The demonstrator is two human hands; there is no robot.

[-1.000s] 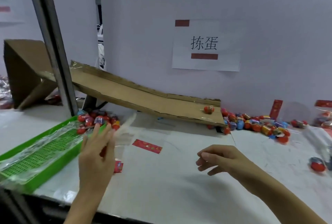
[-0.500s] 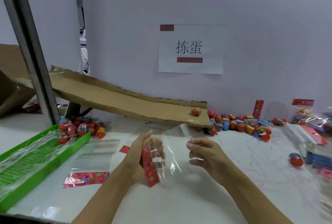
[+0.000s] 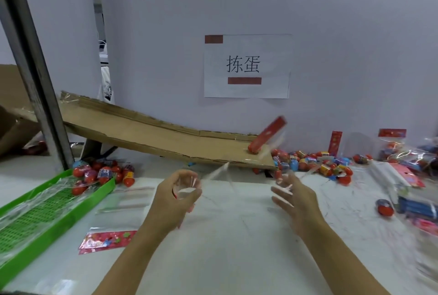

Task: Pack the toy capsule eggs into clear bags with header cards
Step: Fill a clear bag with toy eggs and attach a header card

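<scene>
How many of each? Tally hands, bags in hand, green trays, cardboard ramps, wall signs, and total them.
Hands: 2, left hand, right hand
Clear bag in hand: 1
Green tray: 1
Cardboard ramp: 1
Wall sign: 1
Total: 6

both hands up over the white table point(image 3: 237, 247), clear bag stretched between them

left hand point(image 3: 174, 200) curled round the mouth end of the clear bag point(image 3: 213, 175); right hand point(image 3: 292, 196) fingers spread, film blurred across them, grip unclear. bag's red header card point(image 3: 267, 134) tilted up in the air by the low end of the cardboard ramp point(image 3: 147, 133). capsule eggs point(image 3: 308, 164) piled against the wall at the ramp's foot, more eggs by the far corner of the green tray point(image 3: 47, 214). flat bag with red header point(image 3: 106, 240) lies on the table near the tray. paper sign point(image 3: 246, 66) on the wall. packed bags point(image 3: 393, 150) at far right.
</scene>
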